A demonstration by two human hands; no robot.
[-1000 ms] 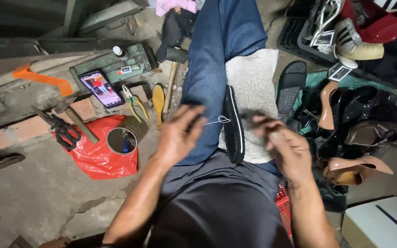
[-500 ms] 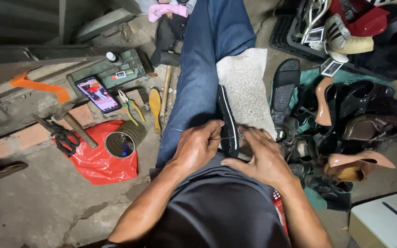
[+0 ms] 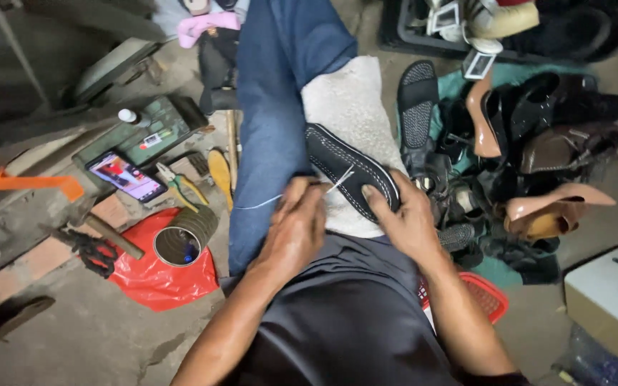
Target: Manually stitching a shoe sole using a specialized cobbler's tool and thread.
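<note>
Black shoe sole with white stitching round its edge (image 3: 352,170): one, lying sole-up on a pale fleecy pad (image 3: 352,107) over the person's lap, toe pointing up-left. White stitch line runs in a loop just inside the rim; a length of white thread (image 3: 340,179) sticks out near its lower end.

Hands: two. Right hand (image 3: 410,220) grips the heel end of the sole, thumb on top, fingers wrapped under. Left hand (image 3: 296,230) is closed, fingertips pinched at the thread beside the sole; a thin strand trails left across the blue denim trouser leg (image 3: 270,114). Can't tell if a needle is in the pinch.

Floor left, near to far: one red plastic bag (image 3: 153,275) with one ribbed metal tin (image 3: 182,237) lying on it, open mouth facing the camera, something small and blue inside. One black-handled scissors (image 3: 94,251) beside the bag, touching a wooden-handled hammer (image 3: 112,236). One yellow-handled pliers (image 3: 179,187). One smartphone with lit screen (image 3: 126,176) resting on a green metal toolbox (image 3: 153,129), with one small white-capped bottle (image 3: 129,115) on the box too.

Floor right: red plastic mesh basket (image 3: 482,293), contents hidden. One white cardboard box (image 3: 609,297), closed. Further out, a heap of shoes (image 3: 538,150) on green cloth, too overlapped to count. Beyond that, a black crate (image 3: 423,28) with more footwear in it.
</note>
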